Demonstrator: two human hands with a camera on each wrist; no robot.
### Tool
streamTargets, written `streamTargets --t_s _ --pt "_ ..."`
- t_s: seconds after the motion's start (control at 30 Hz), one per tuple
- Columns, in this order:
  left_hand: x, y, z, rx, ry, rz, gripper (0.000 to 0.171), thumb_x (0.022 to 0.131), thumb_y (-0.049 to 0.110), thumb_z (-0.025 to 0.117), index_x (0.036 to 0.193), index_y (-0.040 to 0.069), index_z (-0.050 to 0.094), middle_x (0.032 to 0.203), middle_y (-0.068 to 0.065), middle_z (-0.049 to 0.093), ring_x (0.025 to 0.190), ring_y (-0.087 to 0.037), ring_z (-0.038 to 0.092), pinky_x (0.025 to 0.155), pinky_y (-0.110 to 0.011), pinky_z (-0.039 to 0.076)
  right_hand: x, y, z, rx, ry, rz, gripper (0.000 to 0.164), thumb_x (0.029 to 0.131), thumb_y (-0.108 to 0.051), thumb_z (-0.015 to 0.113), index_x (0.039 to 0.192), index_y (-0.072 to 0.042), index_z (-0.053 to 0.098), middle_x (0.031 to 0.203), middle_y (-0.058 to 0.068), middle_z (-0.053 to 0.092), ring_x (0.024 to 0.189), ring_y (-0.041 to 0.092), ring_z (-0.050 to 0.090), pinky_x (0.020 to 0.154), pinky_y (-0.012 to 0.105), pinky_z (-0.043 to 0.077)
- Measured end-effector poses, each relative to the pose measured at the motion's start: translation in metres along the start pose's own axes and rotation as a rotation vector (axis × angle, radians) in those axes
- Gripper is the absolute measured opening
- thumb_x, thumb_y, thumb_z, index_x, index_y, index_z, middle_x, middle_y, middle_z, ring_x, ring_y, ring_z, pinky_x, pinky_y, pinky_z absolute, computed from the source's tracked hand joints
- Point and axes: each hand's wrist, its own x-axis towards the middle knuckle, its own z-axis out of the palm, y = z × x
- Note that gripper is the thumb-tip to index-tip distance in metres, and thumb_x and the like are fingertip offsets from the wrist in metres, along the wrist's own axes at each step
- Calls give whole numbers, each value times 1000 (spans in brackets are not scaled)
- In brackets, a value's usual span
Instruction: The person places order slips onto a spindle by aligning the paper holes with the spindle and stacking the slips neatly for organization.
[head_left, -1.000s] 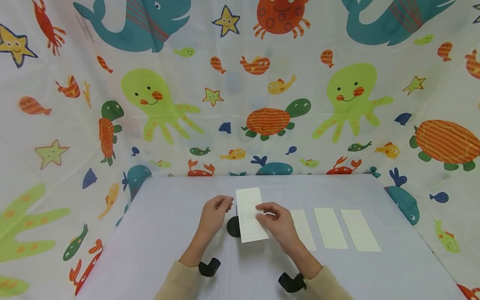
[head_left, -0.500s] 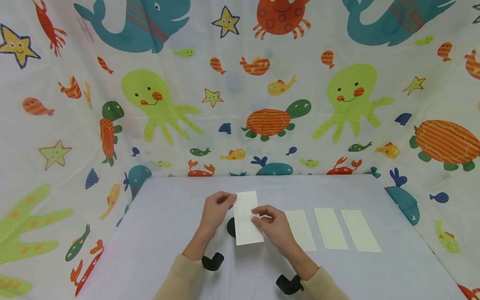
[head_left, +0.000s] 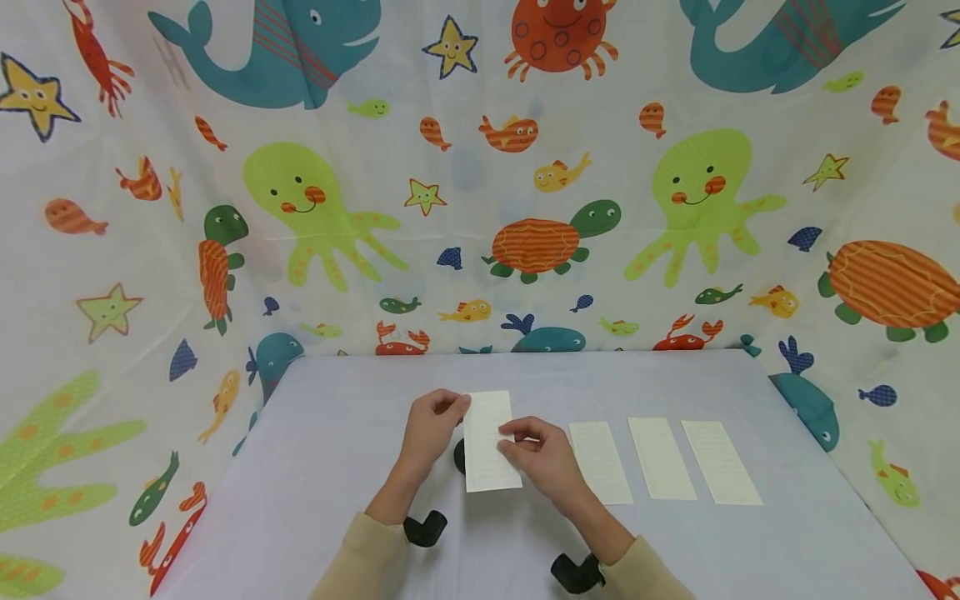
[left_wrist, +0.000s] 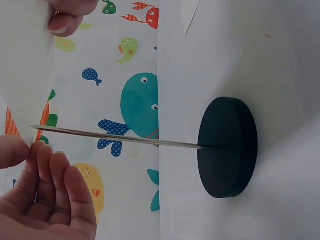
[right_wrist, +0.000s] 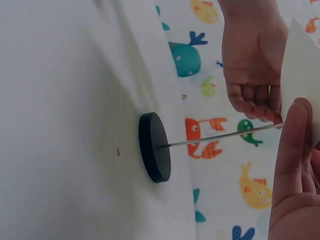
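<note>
A pale lined paper slip (head_left: 486, 454) is held up between my two hands. My left hand (head_left: 429, 432) pinches it near the top-left corner, between thumb and fingertip. On the opposite edge, my right hand (head_left: 546, 460) pinches it with thumb and fingers. Under the slip stands a bill spike (left_wrist: 227, 147), a thin upright metal rod on a round black base. In the left wrist view its pointed tip comes right up to the slip; whether it touches or pierces the paper, I cannot tell. From the head view the slip hides the rod and most of the base.
Several similar paper slips lie in a row on the white table to the right: one slip (head_left: 602, 462) near my right hand, another slip (head_left: 662, 458), and a slip (head_left: 722, 462) farthest right. A curtain (head_left: 465, 167) with sea animals hangs behind the table.
The slip has moved left and slightly down, covering more of the black base. My left hand, apart from the slip at first, has taken hold of its upper left edge.
</note>
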Motion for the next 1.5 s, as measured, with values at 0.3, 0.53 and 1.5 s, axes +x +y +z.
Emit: streamTargets --t_s 0.3,0.53,1.5 --pt "-2 1 0 12 14 1 24 99 32 67 104 9 74 96 -4 68 88 -21 62 81 -37 53 0 0 0 -11 2 -9 20 90 -8 77 109 -5 74 100 10 62 76 18 61 69 21 51" --pt "-3 0 1 21 17 -1 24 100 32 66 105 9 73 96 -4 68 87 -21 62 81 -36 53 -2 -2 0 -5 1 -4 21 91 -11 77 111 -6 73 101 9 62 78 19 61 69 21 51" --pt "-10 -27 12 101 4 -15 16 99 21 67 97 6 72 83 -4 60 78 -19 53 65 -30 45 -9 11 -2 -68 -63 52 20 90 -15 77 107 -5 72 93 7 56 70 17 56 59 24 45"
